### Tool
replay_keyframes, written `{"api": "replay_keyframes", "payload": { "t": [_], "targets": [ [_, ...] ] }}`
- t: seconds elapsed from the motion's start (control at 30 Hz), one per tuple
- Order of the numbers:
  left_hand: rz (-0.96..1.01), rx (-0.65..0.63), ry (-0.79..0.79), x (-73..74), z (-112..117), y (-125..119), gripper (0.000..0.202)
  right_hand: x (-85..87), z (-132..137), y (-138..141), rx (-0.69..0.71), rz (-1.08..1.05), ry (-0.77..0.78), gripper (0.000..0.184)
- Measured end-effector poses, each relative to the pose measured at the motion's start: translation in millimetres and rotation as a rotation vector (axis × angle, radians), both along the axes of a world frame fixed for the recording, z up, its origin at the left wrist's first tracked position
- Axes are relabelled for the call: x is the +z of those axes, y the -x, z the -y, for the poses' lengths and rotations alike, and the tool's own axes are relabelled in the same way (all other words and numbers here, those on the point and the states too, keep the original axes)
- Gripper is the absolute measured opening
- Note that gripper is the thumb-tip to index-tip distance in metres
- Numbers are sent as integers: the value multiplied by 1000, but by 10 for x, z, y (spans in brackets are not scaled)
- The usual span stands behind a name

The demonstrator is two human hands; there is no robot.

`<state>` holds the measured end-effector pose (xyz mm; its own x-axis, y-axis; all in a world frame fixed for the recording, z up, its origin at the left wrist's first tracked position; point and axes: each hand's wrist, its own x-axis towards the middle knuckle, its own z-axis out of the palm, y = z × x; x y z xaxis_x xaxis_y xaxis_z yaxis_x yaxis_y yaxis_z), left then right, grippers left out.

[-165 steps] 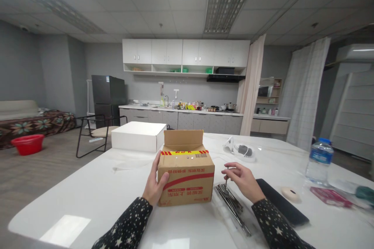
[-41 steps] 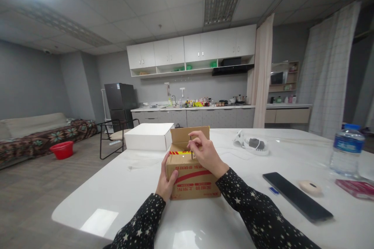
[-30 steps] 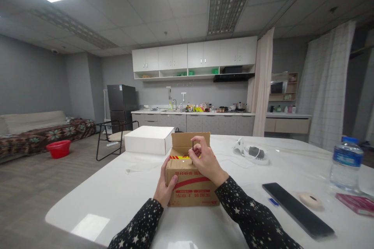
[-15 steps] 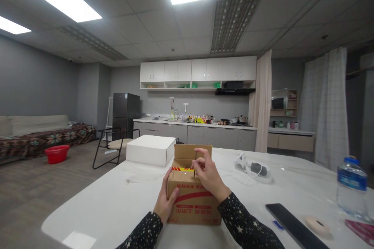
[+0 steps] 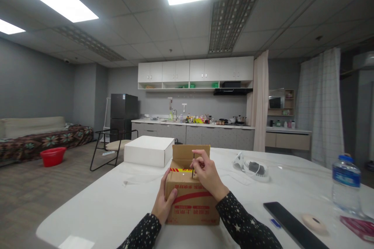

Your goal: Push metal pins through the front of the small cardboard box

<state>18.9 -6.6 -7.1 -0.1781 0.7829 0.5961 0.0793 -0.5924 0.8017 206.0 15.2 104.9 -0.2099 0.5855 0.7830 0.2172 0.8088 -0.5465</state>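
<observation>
A brown cardboard box (image 5: 193,205) with red print stands on the white table right in front of me, its back flap (image 5: 191,151) raised. Inside the opening shows something with a yellow and red printed surface (image 5: 180,170). My left hand (image 5: 164,198) grips the box's left side, thumb on the front face. Above the box top, my right hand (image 5: 207,171) pinches a thin dark stick-like tool (image 5: 193,165), held upright with its lower end at the cardboard. What kind of tool it is I cannot make out.
Behind the box to the left sits a white box (image 5: 148,151). A white device with cables (image 5: 254,169) lies to the right. Nearer on the right are a black slab (image 5: 292,223), a beige rounded object (image 5: 314,223), a small blue piece (image 5: 275,223) and a water bottle (image 5: 346,184).
The whole view has shifted slightly. Both hands keep nearly the same place on the box, and the thin tool stays upright in my right fingers.
</observation>
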Motion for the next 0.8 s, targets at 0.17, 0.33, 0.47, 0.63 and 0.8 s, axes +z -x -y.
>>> {"api": "replay_keyframes", "payload": {
  "t": [0.17, 0.33, 0.47, 0.63, 0.8],
  "targets": [
    [-9, -2, 4, -43, -37, 23, 85, -15, -17, 8, -1, -2, 11, 26],
    [-24, -3, -12, -38, -38, 40, 84, -18, 2, 11, 13, 6, 9, 26],
    [-9, -24, 20, -19, -17, 27, 85, -4, 18, 17, -15, 3, 5, 27],
    [3, -19, 16, -5, -5, 5, 85, 5, 10, 14, -7, 2, 19, 27],
    [-6, -10, 9, -33, -33, 21, 85, 4, 12, 14, -6, 0, 30, 28]
  ]
}}
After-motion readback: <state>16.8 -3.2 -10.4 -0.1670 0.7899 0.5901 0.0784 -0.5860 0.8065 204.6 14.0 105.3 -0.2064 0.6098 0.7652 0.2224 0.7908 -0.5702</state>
